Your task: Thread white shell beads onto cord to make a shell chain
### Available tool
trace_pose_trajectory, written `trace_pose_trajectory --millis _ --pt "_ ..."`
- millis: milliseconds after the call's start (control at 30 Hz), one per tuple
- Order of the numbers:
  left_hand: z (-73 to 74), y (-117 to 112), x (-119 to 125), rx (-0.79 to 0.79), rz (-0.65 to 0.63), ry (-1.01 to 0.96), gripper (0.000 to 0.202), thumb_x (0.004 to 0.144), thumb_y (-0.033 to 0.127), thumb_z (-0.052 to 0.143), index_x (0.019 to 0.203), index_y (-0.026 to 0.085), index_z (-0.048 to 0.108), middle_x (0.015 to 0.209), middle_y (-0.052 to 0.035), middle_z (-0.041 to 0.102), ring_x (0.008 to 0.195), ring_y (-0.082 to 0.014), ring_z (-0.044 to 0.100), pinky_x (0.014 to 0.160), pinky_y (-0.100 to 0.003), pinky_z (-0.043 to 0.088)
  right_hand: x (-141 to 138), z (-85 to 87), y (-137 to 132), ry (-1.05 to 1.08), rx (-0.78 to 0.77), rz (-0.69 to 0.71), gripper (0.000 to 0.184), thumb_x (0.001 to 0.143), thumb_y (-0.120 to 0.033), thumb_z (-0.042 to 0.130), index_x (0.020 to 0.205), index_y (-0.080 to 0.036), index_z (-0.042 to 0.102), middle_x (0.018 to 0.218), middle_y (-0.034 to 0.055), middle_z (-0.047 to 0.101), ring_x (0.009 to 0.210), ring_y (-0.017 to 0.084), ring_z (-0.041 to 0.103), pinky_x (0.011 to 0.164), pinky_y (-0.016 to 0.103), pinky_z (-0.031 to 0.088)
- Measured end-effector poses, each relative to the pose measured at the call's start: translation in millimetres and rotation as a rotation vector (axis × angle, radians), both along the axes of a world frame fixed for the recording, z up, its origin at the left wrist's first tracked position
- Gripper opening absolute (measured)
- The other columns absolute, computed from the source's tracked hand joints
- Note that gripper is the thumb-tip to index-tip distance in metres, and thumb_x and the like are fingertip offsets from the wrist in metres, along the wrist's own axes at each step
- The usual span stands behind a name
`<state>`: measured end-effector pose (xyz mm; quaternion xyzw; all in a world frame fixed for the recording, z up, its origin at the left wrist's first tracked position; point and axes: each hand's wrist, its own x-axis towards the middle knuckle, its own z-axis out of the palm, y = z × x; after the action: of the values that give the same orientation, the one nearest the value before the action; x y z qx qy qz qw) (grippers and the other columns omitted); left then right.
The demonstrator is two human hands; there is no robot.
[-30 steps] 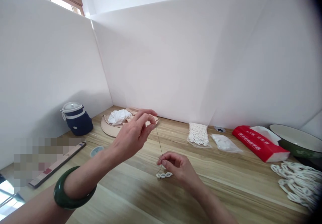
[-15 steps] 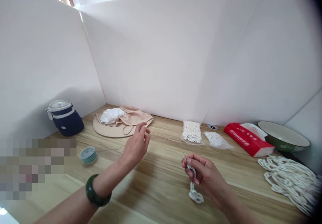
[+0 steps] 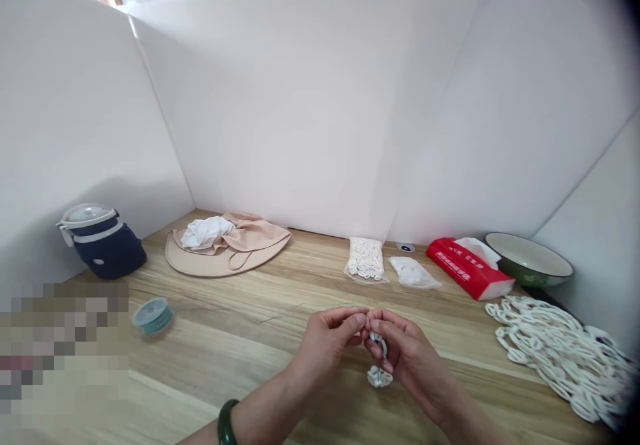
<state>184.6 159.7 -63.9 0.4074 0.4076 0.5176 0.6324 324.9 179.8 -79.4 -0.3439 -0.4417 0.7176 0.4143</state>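
My two hands meet low in the middle of the wooden table (image 3: 240, 338). My right hand (image 3: 405, 358) pinches a short strand of white shells (image 3: 380, 373) that hangs down from its fingers. My left hand (image 3: 330, 335), with a dark green bangle (image 3: 226, 423) on the wrist, has its fingertips pinched right against the right hand's fingertips at the top of the strand. A thin thread (image 3: 280, 315) runs left over the table toward a small teal spool (image 3: 153, 315).
A beige sun hat (image 3: 227, 248) with white cloth lies at the back left, a navy lidded container (image 3: 100, 245) beside it. Two bags of white shells (image 3: 367, 260), a red tissue pack (image 3: 467, 268), a green bowl (image 3: 527, 258) and a heap of shell strands (image 3: 555, 355) sit to the right.
My left hand came down from a raised pinch on the thread and moved right to meet the right hand. The camera view swung left and down; the shell strand now hangs from my right fingers.
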Motion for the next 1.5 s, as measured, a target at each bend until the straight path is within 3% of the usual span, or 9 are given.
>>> trace_pose_trajectory --millis 167,267,467,700,933,1067,1167,1333,1500 --pt "0.8 4 -2 0.094 0.125 0.074 0.017 0.077 0.030 0.066 0.074 0.013 0.068 0.078 -0.0063 0.071 0.077 -0.0183 0.063 0.078 -0.029 0.047 10 1.7 -5 -0.019 0.043 -0.050 0.015 0.080 -0.033 0.067 0.077 -0.018 0.068 0.086 0.0025 0.067 0.079 0.014 0.057 0.072 0.023 0.044" --pt "8.2 4 -9 0.247 0.224 0.196 0.016 0.083 0.031 0.060 0.080 0.016 0.063 0.083 -0.0053 0.073 0.083 -0.0180 0.064 0.079 -0.028 0.045 21 0.2 -6 -0.009 0.051 -0.173 0.013 0.078 -0.033 0.070 0.079 -0.020 0.070 0.108 0.0017 0.065 0.108 0.018 0.049 0.094 0.026 0.036" --pt "21.7 7 -23 0.378 0.300 0.324 0.015 0.089 0.033 0.052 0.088 0.019 0.058 0.059 0.0024 0.065 0.060 -0.0120 0.059 0.064 -0.023 0.045 38 -11.7 -5 0.020 -0.031 -0.249 0.015 0.076 -0.034 0.072 0.080 -0.019 0.073 0.089 0.0033 0.066 0.074 0.014 0.052 0.059 0.023 0.046" --pt "30.1 8 -28 0.277 0.264 0.327 0.023 0.088 0.042 0.052 0.095 0.021 0.058 0.054 0.0065 0.059 0.030 -0.0043 0.035 0.031 -0.016 0.029 31 -12.4 -10 0.044 -0.066 -0.193 0.016 0.075 -0.034 0.074 0.078 -0.018 0.071 0.082 0.0030 0.066 0.064 0.011 0.054 0.055 0.022 0.048" --pt "26.0 11 -36 0.405 0.324 0.377 0.014 0.088 0.029 0.055 0.082 0.017 0.061 0.080 -0.0030 0.071 0.084 -0.0147 0.064 0.080 -0.024 0.047 26 -18.1 -8 -0.031 -0.080 -0.215 0.027 0.065 -0.041 0.079 0.074 -0.017 0.070 0.067 0.0009 0.063 0.053 0.009 0.051 0.048 0.021 0.045" --pt "23.8 15 -35 0.347 0.309 0.277 0.015 0.088 0.032 0.054 0.087 0.018 0.058 0.070 0.0011 0.065 0.058 -0.0107 0.060 0.060 -0.022 0.048 25 -20.1 -6 -0.072 -0.065 -0.224 0.029 0.063 -0.042 0.080 0.071 -0.017 0.069 0.067 0.0019 0.064 0.054 0.011 0.052 0.050 0.023 0.046" --pt "22.7 17 -32 0.333 0.273 0.261 0.017 0.088 0.035 0.054 0.087 0.018 0.058 0.065 0.0037 0.061 0.039 -0.0042 0.041 0.039 -0.017 0.031 24 -20.7 -5 -0.103 -0.054 -0.220 0.029 0.063 -0.044 0.079 0.071 -0.017 0.069 0.067 0.0015 0.063 0.054 0.011 0.052 0.050 0.023 0.046" --pt "22.2 14 -30 0.318 0.251 0.285 0.019 0.086 0.037 0.055 0.088 0.018 0.058 0.062 0.0026 0.064 0.034 -0.0028 0.030 0.034 -0.016 0.022 23 -19.5 -5 -0.174 -0.033 -0.200 0.030 0.062 -0.046 0.078 0.069 -0.018 0.069 0.062 -0.0005 0.062 0.050 0.011 0.051 0.048 0.023 0.044" --pt "30.4 8 -26 0.245 0.197 0.189 0.020 0.087 0.037 0.054 0.085 0.017 0.054 0.091 -0.0053 0.071 0.057 -0.0112 0.065 0.056 -0.023 0.054 19 -13.8 -7 -0.237 0.036 -0.156 0.030 0.062 -0.045 0.079 0.069 -0.017 0.069 0.059 0.0003 0.063 0.053 0.012 0.052 0.052 0.024 0.044"
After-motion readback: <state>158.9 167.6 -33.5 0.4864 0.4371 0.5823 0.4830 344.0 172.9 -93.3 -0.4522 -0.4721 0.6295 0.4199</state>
